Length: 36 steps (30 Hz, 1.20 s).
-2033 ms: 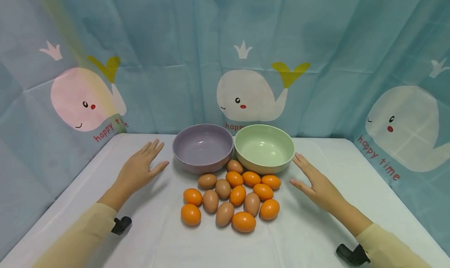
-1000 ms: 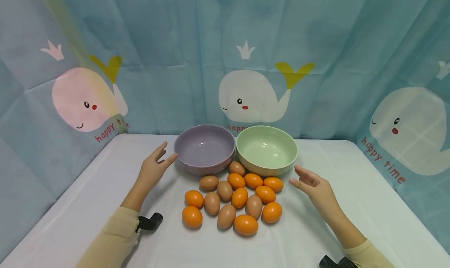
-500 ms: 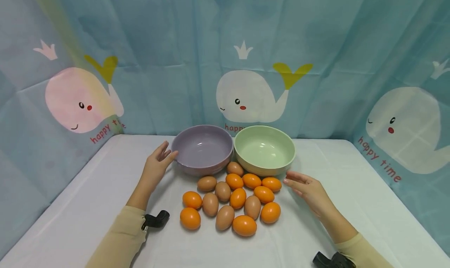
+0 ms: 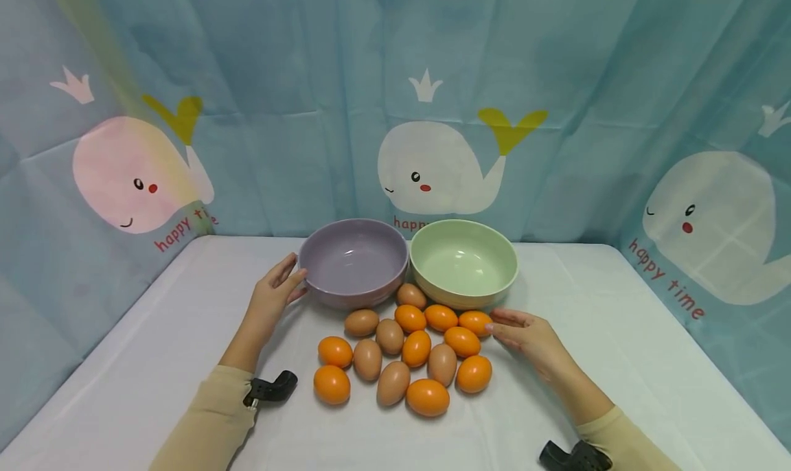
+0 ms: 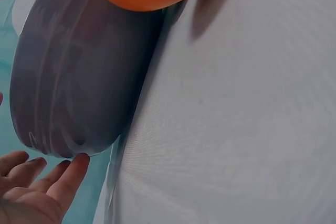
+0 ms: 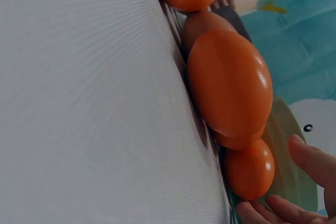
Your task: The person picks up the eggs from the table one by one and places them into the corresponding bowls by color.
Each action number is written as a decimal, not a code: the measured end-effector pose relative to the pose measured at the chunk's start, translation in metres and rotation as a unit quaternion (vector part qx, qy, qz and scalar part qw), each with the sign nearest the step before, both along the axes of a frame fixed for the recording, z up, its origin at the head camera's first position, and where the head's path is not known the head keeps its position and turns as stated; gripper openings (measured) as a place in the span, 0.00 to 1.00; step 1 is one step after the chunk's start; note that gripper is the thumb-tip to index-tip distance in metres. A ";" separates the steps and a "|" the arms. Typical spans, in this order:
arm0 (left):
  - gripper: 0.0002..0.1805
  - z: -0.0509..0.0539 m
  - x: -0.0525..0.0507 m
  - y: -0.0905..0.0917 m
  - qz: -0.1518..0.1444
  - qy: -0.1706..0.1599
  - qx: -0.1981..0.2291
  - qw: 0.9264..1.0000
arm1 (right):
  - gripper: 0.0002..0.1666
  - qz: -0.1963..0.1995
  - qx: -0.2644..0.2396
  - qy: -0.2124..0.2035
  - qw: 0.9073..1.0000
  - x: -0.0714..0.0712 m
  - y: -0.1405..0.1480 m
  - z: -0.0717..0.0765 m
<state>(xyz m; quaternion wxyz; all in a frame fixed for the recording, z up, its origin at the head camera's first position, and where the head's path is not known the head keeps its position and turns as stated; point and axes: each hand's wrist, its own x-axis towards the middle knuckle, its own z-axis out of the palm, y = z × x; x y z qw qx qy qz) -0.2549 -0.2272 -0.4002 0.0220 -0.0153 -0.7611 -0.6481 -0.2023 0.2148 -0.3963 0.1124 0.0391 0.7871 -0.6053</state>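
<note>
At the back stand a purple bowl (image 4: 353,268) and a light green bowl (image 4: 463,265). My left hand (image 4: 272,298) is at the purple bowl's left side; in the left wrist view its relaxed fingers (image 5: 73,174) touch the bowl's outer wall. My right hand (image 4: 533,340) reaches the rightmost orange egg (image 4: 474,323) of the back row. Thumb and fingers lie spread around that egg; in the right wrist view the thumb (image 6: 307,156) stands apart from it. Several more orange eggs (image 4: 428,397) and brown eggs (image 4: 393,383) lie in front of the bowls.
White cloth covers the table (image 4: 346,440). Behind it hangs a blue curtain (image 4: 296,162) with printed whales. The two bowls stand side by side, and a brown egg (image 4: 410,295) sits close in front of them.
My left hand has moved right and forward to the purple bowl's side. My right hand has moved left and down from beside the green bowl to the rightmost back orange egg.
</note>
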 end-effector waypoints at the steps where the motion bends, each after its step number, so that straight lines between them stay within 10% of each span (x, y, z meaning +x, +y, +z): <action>1: 0.41 -0.001 0.000 0.000 -0.002 0.000 0.008 1.000 | 0.37 0.002 0.001 0.001 1.000 0.000 0.000 -0.001; 36: 0.37 -0.004 -0.001 0.002 -0.002 0.014 0.022 1.000 | 0.34 0.035 0.069 0.037 0.996 -0.006 0.003 -0.014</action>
